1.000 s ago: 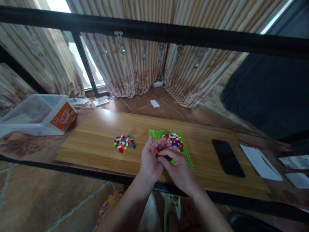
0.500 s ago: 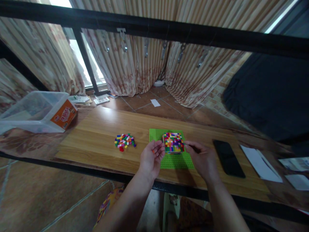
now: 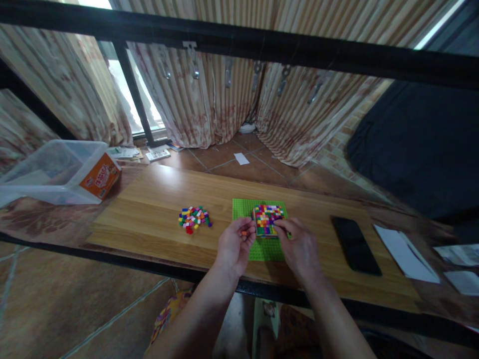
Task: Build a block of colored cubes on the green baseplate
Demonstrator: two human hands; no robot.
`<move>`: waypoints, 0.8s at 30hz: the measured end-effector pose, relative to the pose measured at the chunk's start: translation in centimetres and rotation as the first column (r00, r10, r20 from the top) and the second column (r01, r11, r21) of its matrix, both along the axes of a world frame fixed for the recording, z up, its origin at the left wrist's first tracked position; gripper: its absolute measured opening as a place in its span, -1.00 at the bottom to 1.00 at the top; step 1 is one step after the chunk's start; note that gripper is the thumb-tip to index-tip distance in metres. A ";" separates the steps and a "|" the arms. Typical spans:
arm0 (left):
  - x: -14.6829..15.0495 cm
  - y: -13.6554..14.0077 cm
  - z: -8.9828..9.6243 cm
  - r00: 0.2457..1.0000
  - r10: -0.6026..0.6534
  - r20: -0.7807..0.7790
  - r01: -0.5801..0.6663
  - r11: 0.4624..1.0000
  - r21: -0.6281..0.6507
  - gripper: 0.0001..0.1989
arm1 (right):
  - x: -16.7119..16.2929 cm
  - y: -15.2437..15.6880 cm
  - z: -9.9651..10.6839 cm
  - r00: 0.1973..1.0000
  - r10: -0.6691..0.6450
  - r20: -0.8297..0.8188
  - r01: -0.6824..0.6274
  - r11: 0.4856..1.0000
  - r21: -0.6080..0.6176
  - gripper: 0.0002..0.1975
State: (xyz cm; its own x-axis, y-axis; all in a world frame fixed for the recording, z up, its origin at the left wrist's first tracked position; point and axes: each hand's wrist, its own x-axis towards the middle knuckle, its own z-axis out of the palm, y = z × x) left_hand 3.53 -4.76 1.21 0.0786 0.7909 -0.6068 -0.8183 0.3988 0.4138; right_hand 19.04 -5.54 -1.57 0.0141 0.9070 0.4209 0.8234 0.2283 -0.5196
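Note:
A block built of many coloured toy bricks stands on a green studded baseplate. Beside its left edge, my left hand is turned palm up, its fingers curled around a small orange brick. My right hand is over the right part of the baseplate, thumb and forefinger pinched together at the block's top near its right side. Whatever lies between those fingertips is too small to make out. Left of the baseplate, a loose pile of small coloured bricks rests on the wooden board.
A black phone lies on the board to the right, with white paper beyond it. At the far left is a clear plastic bin with an orange label. A dark metal bar with hanging hooks crosses above the board.
My right hand has moved left, from the block's right edge onto its top. My left hand stays beside the block; the orange brick in its fingers now shows more clearly.

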 end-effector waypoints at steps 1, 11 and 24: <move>0.0 0.0 0.0 1.000 -0.002 0.000 0.002 1.000 0.000 -0.83 | 0.0 0.1 -0.1 1.000 -0.011 0.023 0.011 1.000 0.013 -0.74; -0.2 0.0 0.0 1.000 -0.024 -0.017 0.024 1.000 0.000 -0.83 | 0.0 0.7 -0.6 0.954 -0.234 -0.188 0.221 0.971 -0.085 -0.77; -0.4 0.0 0.2 0.999 -0.044 -0.029 0.044 0.999 0.010 -0.85 | 0.0 1.3 -3.1 0.777 -0.311 -0.548 0.243 0.950 -0.194 -0.73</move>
